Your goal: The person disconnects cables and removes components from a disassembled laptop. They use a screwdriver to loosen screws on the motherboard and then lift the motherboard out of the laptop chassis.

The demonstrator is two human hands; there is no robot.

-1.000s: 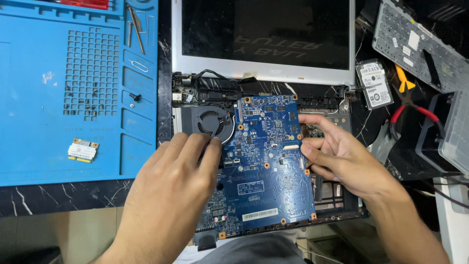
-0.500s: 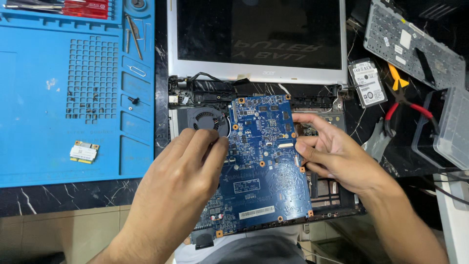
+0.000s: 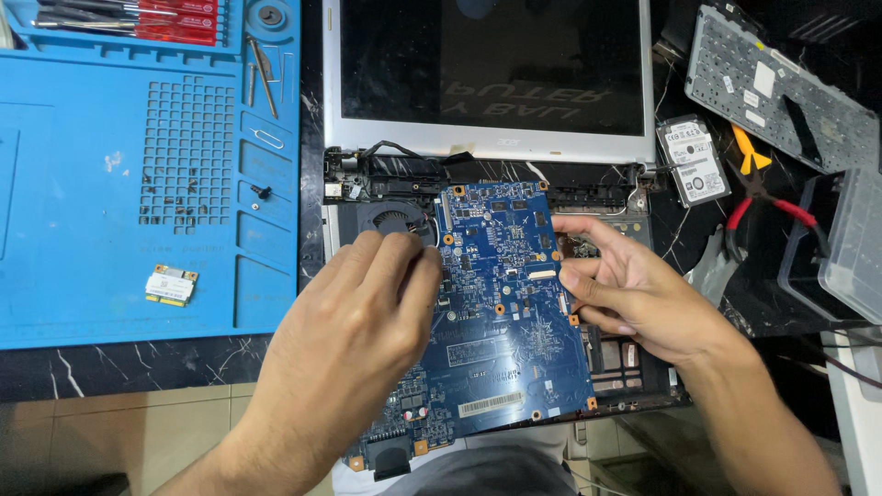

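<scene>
Blue circuit board [image 3: 510, 312] gripped at its edges by left hand [image 3: 354, 321] and right hand [image 3: 634, 289], below the laptop screen [image 3: 487, 73].

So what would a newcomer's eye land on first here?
First, the blue circuit board in the middle, gripped at its edges by the left hand and the right hand over an opened laptop base. Next, the big blue work mat on the left with a small card lying on it, and the dark laptop screen at the top.
</scene>
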